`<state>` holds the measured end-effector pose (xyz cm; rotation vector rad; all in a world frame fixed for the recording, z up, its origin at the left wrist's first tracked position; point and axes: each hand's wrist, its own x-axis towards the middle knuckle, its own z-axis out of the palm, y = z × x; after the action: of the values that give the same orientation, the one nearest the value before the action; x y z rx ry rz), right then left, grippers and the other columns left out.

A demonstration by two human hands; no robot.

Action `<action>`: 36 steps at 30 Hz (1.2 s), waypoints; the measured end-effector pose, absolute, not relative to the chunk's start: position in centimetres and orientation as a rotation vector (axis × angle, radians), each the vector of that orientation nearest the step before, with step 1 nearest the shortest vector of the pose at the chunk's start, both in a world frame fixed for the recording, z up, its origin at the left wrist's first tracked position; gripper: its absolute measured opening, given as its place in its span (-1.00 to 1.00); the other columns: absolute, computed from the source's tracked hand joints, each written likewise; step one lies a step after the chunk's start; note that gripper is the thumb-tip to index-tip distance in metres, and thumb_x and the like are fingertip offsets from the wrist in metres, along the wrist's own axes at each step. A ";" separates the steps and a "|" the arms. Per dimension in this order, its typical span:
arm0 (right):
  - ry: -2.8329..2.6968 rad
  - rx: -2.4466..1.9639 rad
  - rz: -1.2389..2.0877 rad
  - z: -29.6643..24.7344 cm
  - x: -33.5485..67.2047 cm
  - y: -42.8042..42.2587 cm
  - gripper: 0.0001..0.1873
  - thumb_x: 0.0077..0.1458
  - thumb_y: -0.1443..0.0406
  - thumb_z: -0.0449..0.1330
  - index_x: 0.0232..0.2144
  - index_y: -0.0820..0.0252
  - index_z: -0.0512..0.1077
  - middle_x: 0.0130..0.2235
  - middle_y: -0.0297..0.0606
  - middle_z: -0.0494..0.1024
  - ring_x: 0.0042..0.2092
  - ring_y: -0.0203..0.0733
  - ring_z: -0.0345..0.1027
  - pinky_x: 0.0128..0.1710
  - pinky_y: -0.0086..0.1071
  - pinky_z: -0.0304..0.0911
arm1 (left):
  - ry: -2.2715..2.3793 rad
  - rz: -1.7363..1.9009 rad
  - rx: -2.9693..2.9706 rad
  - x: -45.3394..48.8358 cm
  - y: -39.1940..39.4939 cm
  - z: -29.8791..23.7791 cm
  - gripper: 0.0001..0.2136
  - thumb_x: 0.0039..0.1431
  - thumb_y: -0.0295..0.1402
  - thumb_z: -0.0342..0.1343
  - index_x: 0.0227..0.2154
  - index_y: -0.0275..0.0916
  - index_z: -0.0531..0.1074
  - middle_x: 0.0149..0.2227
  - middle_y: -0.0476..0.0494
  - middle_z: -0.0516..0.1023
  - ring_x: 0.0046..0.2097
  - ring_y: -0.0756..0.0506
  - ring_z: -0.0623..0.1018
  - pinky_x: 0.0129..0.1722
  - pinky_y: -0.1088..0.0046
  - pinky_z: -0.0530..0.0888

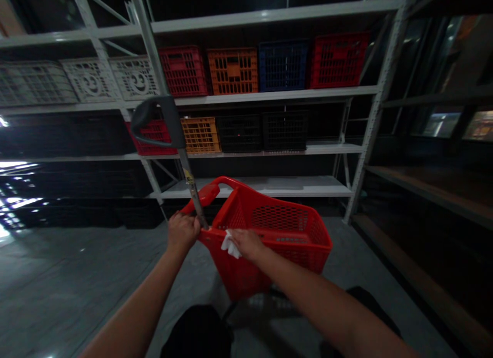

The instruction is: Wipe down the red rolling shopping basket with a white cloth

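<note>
A red plastic shopping cart (246, 276) stands right in front of me, its basket walls pierced with holes. My left hand (183, 229) is wrapped round the cart's red handle, beside the foot of a metal pole. The pole (173, 121) rises from the cart's near corner and bears a dark grey looped grip (175, 121). My right hand (246, 243) is closed on a white cloth (231, 246), which it presses against the near top rim of the basket. The fingertips of my left hand are partly hidden behind the handle.
Behind the cart stands a grey metal shelf rack (269, 93). It carries red, orange, blue and black crates, such as an orange crate (233, 70), and white crates (92, 80) at the left. Dark shelving (431, 193) lines the right side. My knees are below the cart.
</note>
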<state>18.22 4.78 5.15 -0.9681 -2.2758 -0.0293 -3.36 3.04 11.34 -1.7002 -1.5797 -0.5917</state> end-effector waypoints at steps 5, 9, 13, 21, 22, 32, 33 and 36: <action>-2.442 -1.007 -0.026 2.9 26.3 4.0 -0.74 0.12 0.33 0.04 -0.13 0.16 0.40 -0.22 -0.27 0.56 -0.18 -0.21 0.41 0.10 -0.14 -0.02 | -1.552 -0.529 -1.808 -5.9 3.7 11.5 -0.59 0.14 -0.27 -0.24 -0.68 -0.24 0.39 -0.58 -0.21 0.46 -0.39 -0.15 0.41 -0.22 0.28 0.27; -2.432 -1.112 0.018 0.7 35.5 2.9 -0.65 0.14 0.35 0.00 -0.03 -0.02 0.33 -0.12 -0.31 0.52 -0.08 -0.21 0.38 0.19 0.02 -0.47 | -1.613 -0.543 -1.781 -7.2 4.7 11.5 -0.61 0.14 -0.24 -0.24 -0.62 -0.24 0.40 -0.42 -0.27 0.49 -0.27 -0.19 0.40 -0.20 0.24 0.28; -2.353 -1.170 0.015 -1.9 42.9 2.2 -0.66 0.19 0.30 -0.06 -0.04 -0.06 0.36 -0.14 -0.30 0.54 -0.10 -0.14 0.41 0.19 0.08 -0.55 | -1.633 -0.792 -1.695 -7.6 4.9 11.3 -0.66 0.15 -0.26 -0.24 -0.36 -0.32 0.41 -0.15 -0.33 0.42 -0.06 -0.23 0.35 -0.06 0.21 0.28; -2.271 -1.135 -0.098 -2.1 38.9 2.2 -0.70 0.20 0.26 -0.06 -0.08 0.03 0.36 -0.15 -0.29 0.54 -0.14 -0.14 0.42 0.17 0.13 -0.53 | -1.441 -0.965 -1.962 0.5 1.4 7.5 -0.77 0.17 -0.30 -0.15 -0.30 -0.25 0.38 -0.17 -0.20 0.40 -0.08 -0.13 0.38 -0.04 0.28 0.32; -2.278 -1.148 -0.096 -1.4 36.9 2.3 -0.71 0.20 0.27 -0.06 -0.09 0.03 0.36 -0.16 -0.29 0.55 -0.15 -0.17 0.42 0.17 0.12 -0.52 | -1.425 -0.952 -2.023 2.7 1.2 7.0 -0.77 0.17 -0.31 -0.16 -0.31 -0.24 0.39 -0.15 -0.20 0.41 -0.06 -0.13 0.38 -0.02 0.28 0.30; -2.366 -1.202 -0.044 0.3 30.4 2.2 -0.69 0.18 0.33 -0.05 -0.07 0.01 0.34 -0.24 -0.32 0.57 -0.23 -0.21 0.43 0.16 0.08 -0.51 | -1.696 -0.627 -2.092 12.4 3.6 3.3 -0.51 0.21 -0.16 -0.26 -0.56 -0.30 0.48 -0.48 -0.26 0.54 -0.24 -0.20 0.46 0.03 -0.08 0.03; -2.362 -1.166 -0.054 -0.2 31.8 2.0 -0.69 0.18 0.31 -0.05 -0.05 -0.02 0.34 -0.23 -0.33 0.57 -0.22 -0.20 0.43 0.16 0.09 -0.56 | -1.676 -0.634 -2.115 11.8 3.8 3.1 -0.52 0.21 -0.16 -0.26 -0.57 -0.30 0.48 -0.48 -0.26 0.54 -0.24 -0.20 0.46 0.03 -0.07 0.03; -2.372 -0.987 -0.083 -1.7 36.5 1.8 -0.67 0.20 0.27 -0.07 -0.02 -0.07 0.31 -0.18 -0.35 0.56 -0.16 -0.21 0.42 0.14 0.10 -0.66 | -1.639 -0.655 -2.179 10.1 4.2 2.9 -0.53 0.22 -0.18 -0.26 -0.58 -0.28 0.45 -0.49 -0.23 0.54 -0.25 -0.18 0.47 0.02 -0.04 0.03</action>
<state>36.47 1.80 -1.66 -0.9872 -2.3719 -0.0828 10.06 4.16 2.93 -2.1788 -1.6387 -0.6550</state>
